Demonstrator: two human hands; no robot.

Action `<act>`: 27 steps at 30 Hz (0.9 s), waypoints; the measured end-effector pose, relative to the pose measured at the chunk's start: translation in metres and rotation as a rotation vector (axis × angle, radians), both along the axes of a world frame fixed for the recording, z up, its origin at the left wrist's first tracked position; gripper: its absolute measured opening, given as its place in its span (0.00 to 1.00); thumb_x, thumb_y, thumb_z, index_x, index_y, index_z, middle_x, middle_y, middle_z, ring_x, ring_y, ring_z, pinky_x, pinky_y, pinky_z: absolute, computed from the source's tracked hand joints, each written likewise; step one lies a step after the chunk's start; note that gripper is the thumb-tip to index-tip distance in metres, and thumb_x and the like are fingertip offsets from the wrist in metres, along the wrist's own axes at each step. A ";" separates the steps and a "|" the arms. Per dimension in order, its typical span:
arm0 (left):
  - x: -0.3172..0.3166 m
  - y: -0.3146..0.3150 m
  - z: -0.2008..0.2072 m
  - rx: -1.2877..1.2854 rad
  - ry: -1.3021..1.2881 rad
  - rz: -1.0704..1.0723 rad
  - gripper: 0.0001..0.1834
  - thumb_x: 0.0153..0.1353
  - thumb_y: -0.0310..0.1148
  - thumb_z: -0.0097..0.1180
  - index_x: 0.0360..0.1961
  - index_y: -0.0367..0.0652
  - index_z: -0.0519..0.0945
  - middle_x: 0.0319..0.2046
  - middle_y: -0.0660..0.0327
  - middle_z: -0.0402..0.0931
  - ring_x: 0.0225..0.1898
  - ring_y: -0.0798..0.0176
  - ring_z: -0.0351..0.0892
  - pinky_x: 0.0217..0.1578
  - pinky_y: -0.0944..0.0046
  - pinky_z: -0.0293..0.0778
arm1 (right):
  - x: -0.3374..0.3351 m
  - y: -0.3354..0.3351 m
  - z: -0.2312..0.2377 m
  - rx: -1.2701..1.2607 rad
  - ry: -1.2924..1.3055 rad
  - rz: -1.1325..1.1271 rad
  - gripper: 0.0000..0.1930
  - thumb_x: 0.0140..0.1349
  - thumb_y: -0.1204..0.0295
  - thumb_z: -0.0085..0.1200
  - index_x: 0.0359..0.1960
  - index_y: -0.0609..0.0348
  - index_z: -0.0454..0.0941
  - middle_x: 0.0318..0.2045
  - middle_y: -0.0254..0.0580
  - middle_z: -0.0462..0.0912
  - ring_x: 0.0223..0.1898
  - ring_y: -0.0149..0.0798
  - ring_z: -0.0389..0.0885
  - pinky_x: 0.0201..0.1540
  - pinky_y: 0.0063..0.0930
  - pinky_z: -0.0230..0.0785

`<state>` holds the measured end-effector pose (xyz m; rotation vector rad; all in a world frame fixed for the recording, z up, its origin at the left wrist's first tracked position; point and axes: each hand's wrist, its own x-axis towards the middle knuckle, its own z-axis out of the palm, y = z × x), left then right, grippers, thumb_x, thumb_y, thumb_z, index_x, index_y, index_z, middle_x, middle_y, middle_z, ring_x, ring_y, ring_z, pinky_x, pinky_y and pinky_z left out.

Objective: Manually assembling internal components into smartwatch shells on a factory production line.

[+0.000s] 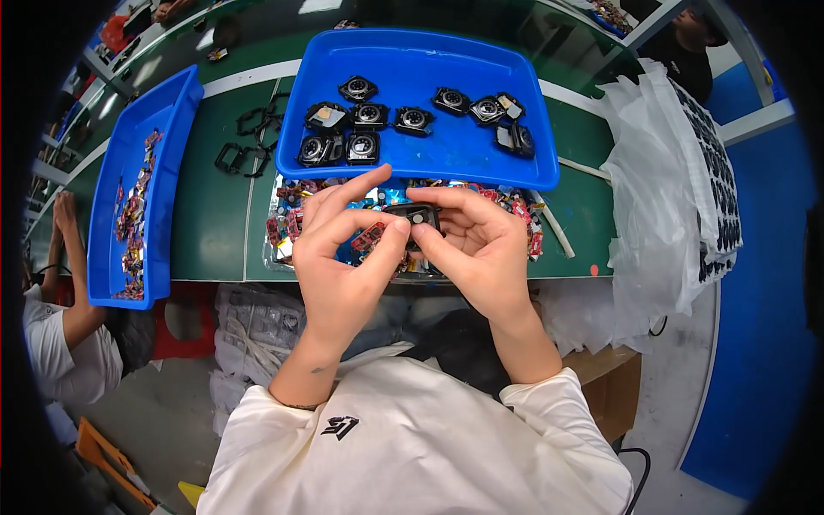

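Note:
Between my two hands is a small black watch case, with its hollow side and a pale round spot showing. My left hand pinches its left edge between thumb and forefinger, the other fingers raised and spread. On the opposite side, my right hand has its thumb on the lower edge and its fingers curled behind. Beneath the hands lies a clear tray heaped with small red, white and blue electronic parts. Just beyond, several black watch cases with round backs sit in a large blue tray.
Left of me stands a narrower blue tray with a line of small red parts. Black open frames lie on the green table. Stacked sheets of black pieces with white wrapping rise at right. A co-worker's arm shows at left.

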<state>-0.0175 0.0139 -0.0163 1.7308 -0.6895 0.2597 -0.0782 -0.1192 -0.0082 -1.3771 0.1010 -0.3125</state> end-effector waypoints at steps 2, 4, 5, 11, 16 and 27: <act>0.000 0.000 -0.002 -0.078 0.119 -0.034 0.03 0.46 0.25 0.61 0.25 0.40 0.83 0.44 0.55 0.79 0.44 0.59 0.72 0.49 0.60 0.63 | 0.000 0.000 -0.001 -0.022 -0.010 -0.002 0.13 0.57 0.83 0.53 0.45 0.69 0.76 0.36 0.38 0.79 0.35 0.24 0.78 0.36 0.15 0.74; 0.000 0.000 -0.002 -0.085 0.132 -0.033 0.02 0.47 0.25 0.61 0.25 0.40 0.83 0.43 0.55 0.79 0.44 0.60 0.72 0.49 0.60 0.63 | -0.001 0.001 -0.001 -0.044 -0.022 -0.003 0.13 0.57 0.83 0.53 0.44 0.69 0.76 0.36 0.39 0.79 0.35 0.24 0.78 0.36 0.15 0.74; 0.000 -0.001 -0.002 -0.093 0.146 -0.036 0.02 0.47 0.24 0.61 0.25 0.40 0.83 0.43 0.55 0.80 0.44 0.60 0.72 0.49 0.61 0.63 | -0.001 0.002 -0.001 -0.057 -0.041 -0.015 0.13 0.56 0.83 0.53 0.44 0.68 0.76 0.37 0.39 0.79 0.35 0.24 0.78 0.35 0.15 0.75; -0.002 -0.002 0.001 -0.069 0.117 0.003 0.01 0.47 0.24 0.61 0.23 0.39 0.81 0.41 0.55 0.81 0.43 0.61 0.73 0.48 0.61 0.64 | -0.001 0.003 -0.003 -0.173 -0.115 -0.049 0.11 0.56 0.81 0.55 0.42 0.68 0.78 0.35 0.42 0.81 0.33 0.26 0.80 0.32 0.16 0.76; -0.006 -0.004 0.003 -0.099 0.157 -0.005 0.01 0.47 0.24 0.60 0.22 0.39 0.80 0.39 0.56 0.81 0.43 0.61 0.73 0.48 0.61 0.64 | 0.000 0.004 -0.005 -0.213 -0.168 -0.092 0.10 0.57 0.80 0.55 0.41 0.68 0.78 0.34 0.43 0.82 0.32 0.27 0.81 0.32 0.17 0.76; -0.007 -0.001 0.004 -0.197 0.310 -0.064 0.03 0.50 0.24 0.60 0.24 0.36 0.79 0.36 0.54 0.81 0.41 0.61 0.76 0.47 0.61 0.67 | -0.003 0.003 -0.002 -0.107 -0.145 -0.024 0.13 0.58 0.79 0.56 0.44 0.69 0.77 0.37 0.42 0.81 0.35 0.27 0.80 0.37 0.17 0.75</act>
